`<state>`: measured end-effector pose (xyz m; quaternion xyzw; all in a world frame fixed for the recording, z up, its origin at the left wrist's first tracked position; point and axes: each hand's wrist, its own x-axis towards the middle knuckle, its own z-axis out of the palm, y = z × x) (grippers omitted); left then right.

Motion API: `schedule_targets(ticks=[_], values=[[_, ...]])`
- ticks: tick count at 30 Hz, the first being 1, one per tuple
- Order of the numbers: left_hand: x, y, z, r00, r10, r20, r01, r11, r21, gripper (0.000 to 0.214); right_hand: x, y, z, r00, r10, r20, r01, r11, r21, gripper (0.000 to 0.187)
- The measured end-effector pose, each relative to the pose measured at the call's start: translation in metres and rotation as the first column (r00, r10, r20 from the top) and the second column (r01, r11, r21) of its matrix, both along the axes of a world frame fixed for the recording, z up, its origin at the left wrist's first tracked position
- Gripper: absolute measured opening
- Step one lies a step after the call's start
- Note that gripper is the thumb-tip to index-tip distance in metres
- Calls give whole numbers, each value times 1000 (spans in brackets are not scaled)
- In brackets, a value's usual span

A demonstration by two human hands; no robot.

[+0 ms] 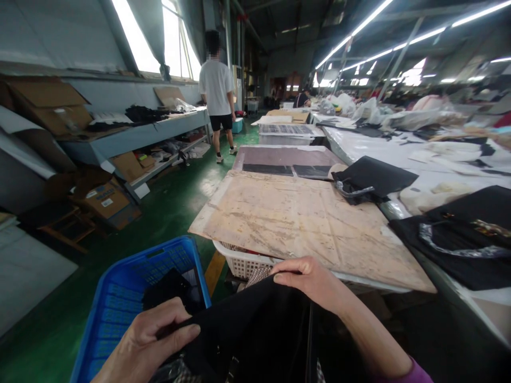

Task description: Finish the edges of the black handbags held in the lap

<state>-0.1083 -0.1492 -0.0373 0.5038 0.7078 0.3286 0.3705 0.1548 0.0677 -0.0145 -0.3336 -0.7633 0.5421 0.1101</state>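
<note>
A black bag point(247, 319) with a checked fabric part hangs between my two hands at the bottom of the view. My left hand point(149, 335) pinches its upper left edge, thumb on top. At the upper right corner of the same edge, my right hand point(307, 279) grips the cloth between thumb and fingers. The lower part of the bag runs out of the picture. Just beyond my left hand stands a blue plastic basket point(187, 244) with dark pieces inside.
A worn board point(279, 213) lies over a white basket point(239, 263) ahead. Black bags with wrapped handles point(459, 250) rest on the right-hand table. A person point(217, 88) stands on the green aisle floor point(171, 202). Along the left wall runs a bench point(139, 133) with boxes.
</note>
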Motion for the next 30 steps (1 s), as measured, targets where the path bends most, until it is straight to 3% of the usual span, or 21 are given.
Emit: schedule_targets(ticks=[4,9,14,18,21,24,26,30], values=[[5,10,12,999,-28,47,29,999,-39,45,2,1,-2,999,-35,-11,34,999,-9,20],[13,23,26,983,-122,-134,122,992,-12,39,1,0,-1,999,-37,-1,37,999,7,21],[10,15,8,936,-232,-266,242,970,3,44,-2,0,1,999,5,-40,-4,1000,24,17],[-6,19,4,897,-290,-334,265,957,-118,52,-8,-3,-1,995,61,-74,-59,997,40,15],[2,45,24,882,-367,-295,320,927,-196,47,-12,-11,-5,991,22,-129,-25,999,-21,13],[33,84,43,881,-429,-201,420,903,-88,24,-15,-20,-9,988,-26,-153,22,999,-29,13],[56,109,44,877,-452,-164,458,889,-3,18,-14,-22,-10,988,-73,-134,76,997,20,16],[81,144,28,866,-470,-168,485,872,63,12,6,-20,1,975,-209,-75,217,968,124,12]])
